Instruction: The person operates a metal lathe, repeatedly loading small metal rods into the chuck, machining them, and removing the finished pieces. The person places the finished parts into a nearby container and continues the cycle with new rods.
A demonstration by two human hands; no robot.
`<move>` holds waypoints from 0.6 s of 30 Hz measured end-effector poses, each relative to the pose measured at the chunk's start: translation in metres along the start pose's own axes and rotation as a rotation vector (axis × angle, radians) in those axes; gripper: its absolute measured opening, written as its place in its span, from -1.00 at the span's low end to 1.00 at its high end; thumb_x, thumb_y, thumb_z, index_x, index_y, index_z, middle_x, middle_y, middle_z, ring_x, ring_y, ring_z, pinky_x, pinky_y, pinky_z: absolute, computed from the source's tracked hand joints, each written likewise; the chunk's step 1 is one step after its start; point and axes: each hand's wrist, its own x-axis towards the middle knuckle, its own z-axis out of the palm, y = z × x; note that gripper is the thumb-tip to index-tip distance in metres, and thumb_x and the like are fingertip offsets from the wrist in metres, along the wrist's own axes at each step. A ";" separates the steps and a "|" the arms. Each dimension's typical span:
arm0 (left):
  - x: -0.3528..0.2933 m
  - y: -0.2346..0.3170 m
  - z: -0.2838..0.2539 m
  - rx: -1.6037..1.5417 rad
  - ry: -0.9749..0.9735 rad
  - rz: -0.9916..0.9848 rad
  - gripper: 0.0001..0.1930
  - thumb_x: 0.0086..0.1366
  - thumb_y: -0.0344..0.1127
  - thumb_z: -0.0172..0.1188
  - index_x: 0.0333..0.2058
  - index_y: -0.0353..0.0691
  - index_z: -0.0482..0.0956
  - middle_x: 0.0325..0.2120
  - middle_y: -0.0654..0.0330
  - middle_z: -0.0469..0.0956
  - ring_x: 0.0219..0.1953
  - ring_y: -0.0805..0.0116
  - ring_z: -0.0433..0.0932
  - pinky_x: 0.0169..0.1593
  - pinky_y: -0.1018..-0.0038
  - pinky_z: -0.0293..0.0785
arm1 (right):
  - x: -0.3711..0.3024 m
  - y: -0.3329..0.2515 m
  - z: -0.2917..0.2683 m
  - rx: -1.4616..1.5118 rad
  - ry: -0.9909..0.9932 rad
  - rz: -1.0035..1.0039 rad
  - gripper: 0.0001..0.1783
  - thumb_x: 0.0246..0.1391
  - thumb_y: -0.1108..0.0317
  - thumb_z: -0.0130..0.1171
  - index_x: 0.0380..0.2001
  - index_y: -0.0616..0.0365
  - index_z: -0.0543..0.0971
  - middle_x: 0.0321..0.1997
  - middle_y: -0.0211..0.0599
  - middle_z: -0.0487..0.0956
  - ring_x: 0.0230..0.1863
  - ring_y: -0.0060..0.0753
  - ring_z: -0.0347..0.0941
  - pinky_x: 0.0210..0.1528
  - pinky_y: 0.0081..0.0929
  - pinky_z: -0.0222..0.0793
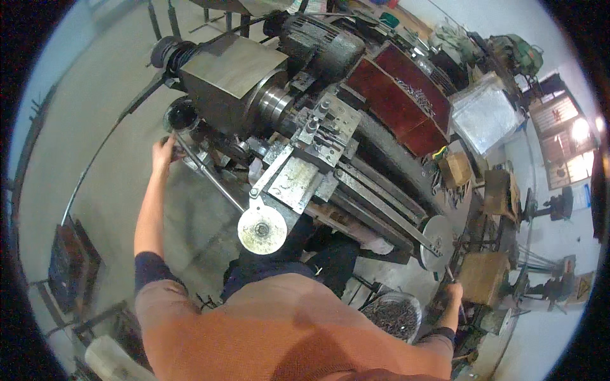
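I stand at a small metal lathe (235, 63) with a steel chuck (274, 105) and a tool block on its carriage (298, 181). My left hand (164, 154) is raised at the left, closed at the upper end of a long metal lever (216, 181). That lever slants down toward a pale round disc (262, 230) at the front. Far to the right, my right hand (453, 291) is closed around a thin metal rod (448, 272) beside a grey round plate (436, 238). The undersides of both grips are hidden.
A dark electric motor (324, 44) stands behind the lathe. Beside it is a red tray (387, 95) with small metal parts. A basket (416, 311) of dark pieces sits low at the right, near cardboard boxes (486, 279). A dark metal box (70, 267) rests on the left.
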 end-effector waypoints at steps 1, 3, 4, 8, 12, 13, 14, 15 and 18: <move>0.004 -0.006 0.014 -0.060 0.004 -0.027 -0.60 0.17 -0.12 0.11 -0.28 -0.43 0.40 -0.59 0.08 0.51 -0.59 0.32 0.54 -0.57 0.51 0.48 | 0.003 0.017 0.002 -0.069 0.097 -0.032 -0.60 -0.30 0.22 0.18 -0.32 0.20 0.50 -0.34 0.02 0.54 -0.27 0.03 0.47 -0.25 -0.18 0.38; 0.027 -0.039 0.031 -0.142 0.070 -0.046 -0.62 0.17 -0.14 0.12 -0.37 -0.44 0.36 -0.62 0.05 0.50 -0.66 0.29 0.52 -0.60 0.48 0.47 | 0.006 0.026 0.008 -0.071 0.178 -0.135 -0.59 -0.28 0.19 0.17 -0.31 0.20 0.50 -0.41 -0.04 0.56 -0.37 0.01 0.50 -0.32 -0.15 0.40; 0.021 -0.026 0.036 -0.109 0.040 -0.114 -0.64 0.17 -0.18 0.12 -0.33 -0.46 0.34 -0.62 0.01 0.50 -0.70 0.26 0.50 -0.64 0.45 0.45 | -0.007 0.018 0.015 -0.060 0.191 -0.083 -0.60 -0.28 0.19 0.17 -0.33 0.20 0.51 -0.41 -0.05 0.57 -0.38 0.00 0.51 -0.33 -0.15 0.40; 0.013 -0.029 0.059 -0.257 0.105 -0.079 -0.76 0.12 -0.38 0.04 -0.33 -0.49 0.32 -0.64 -0.02 0.49 -0.75 0.25 0.47 -0.67 0.44 0.42 | -0.082 -0.008 0.027 -0.015 0.242 0.032 -0.69 -0.27 0.15 0.17 -0.54 0.19 0.55 -0.45 -0.02 0.56 -0.42 -0.02 0.51 -0.36 -0.19 0.43; 0.023 -0.036 0.067 -0.160 0.173 -0.063 -0.81 0.03 -0.48 -0.01 -0.38 -0.50 0.34 -0.65 0.00 0.49 -0.75 0.28 0.47 -0.67 0.46 0.41 | -0.133 -0.040 0.039 0.077 0.210 0.262 -0.61 -0.31 0.18 0.10 -0.39 0.23 0.54 -0.32 0.04 0.54 -0.21 0.06 0.46 -0.16 -0.16 0.35; 0.020 -0.031 0.066 -0.147 0.176 -0.064 -0.82 0.03 -0.48 -0.01 -0.39 -0.50 0.34 -0.65 0.01 0.49 -0.75 0.28 0.47 -0.68 0.47 0.40 | -0.147 -0.053 0.032 0.123 0.191 0.268 -0.60 -0.31 0.17 0.09 -0.38 0.23 0.54 -0.31 0.06 0.54 -0.20 0.06 0.45 -0.16 -0.17 0.34; 0.018 -0.028 0.064 -0.133 0.181 -0.064 -0.83 0.03 -0.48 -0.01 -0.40 -0.49 0.34 -0.65 0.01 0.49 -0.75 0.29 0.47 -0.68 0.47 0.40 | -0.160 -0.067 0.025 0.169 0.172 0.273 -0.60 -0.32 0.17 0.08 -0.38 0.23 0.54 -0.31 0.07 0.53 -0.19 0.07 0.45 -0.16 -0.17 0.34; 0.021 -0.031 0.065 -0.129 0.172 -0.066 -0.84 0.03 -0.48 -0.01 -0.41 -0.48 0.35 -0.65 0.01 0.49 -0.75 0.29 0.47 -0.69 0.47 0.40 | -0.161 -0.065 0.030 0.196 0.196 0.265 -0.58 -0.34 0.18 0.06 -0.39 0.26 0.53 -0.31 0.08 0.53 -0.19 0.08 0.44 -0.15 -0.17 0.34; 0.038 -0.048 0.063 -0.178 0.160 -0.069 -0.86 0.03 -0.49 -0.02 -0.41 -0.46 0.35 -0.66 0.03 0.49 -0.76 0.31 0.46 -0.70 0.47 0.39 | -0.167 -0.067 0.034 0.191 0.230 0.266 -0.57 -0.34 0.17 0.06 -0.39 0.29 0.52 -0.31 0.08 0.53 -0.20 0.08 0.45 -0.15 -0.16 0.33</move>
